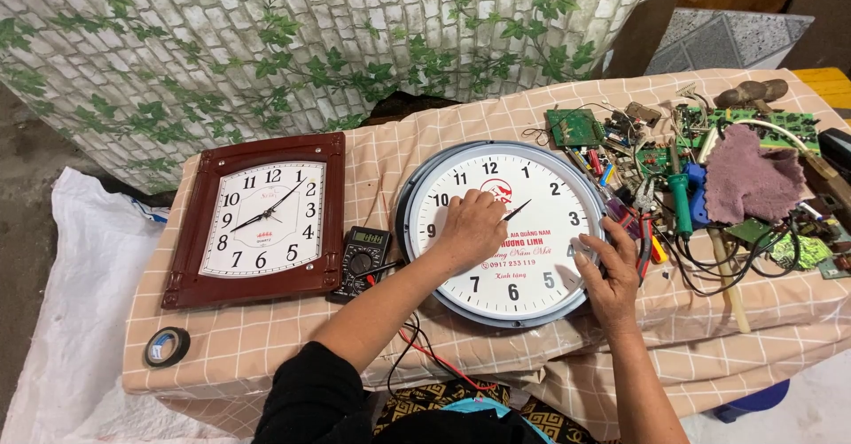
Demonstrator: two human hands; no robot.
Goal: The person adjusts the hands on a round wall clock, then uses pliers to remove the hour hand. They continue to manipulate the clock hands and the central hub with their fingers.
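Resting on the middle of the round white wall clock with the grey rim [510, 231], the left hand [470, 227] lies palm down on the dial, with its fingers bent and held close together near the centre, where the black clock hand [517, 211] begins. I cannot tell if the fingertips pinch that black hand or only touch the dial. The right hand [607, 271] is at the right edge of the same clock, near the lower right of the dial; its fingers are a little spread and curve over the rim, and it holds nothing else.

The round clock lies flat on the table covered with a peach checked cloth [266, 338], about in the middle of it. Just beside the clock on its left is a small black digital multimeter [362, 262], whose red and black wires hang down over the front edge of the table. Further left lies a square wall clock with a dark brown wooden frame [259, 220], well apart from both hands. A roll of black tape [167, 346] is near the front left corner. To the right of the round clock there are green circuit boards [574, 127], a soldering iron with a green handle [680, 200], and a crumpled mauve rag [752, 183].
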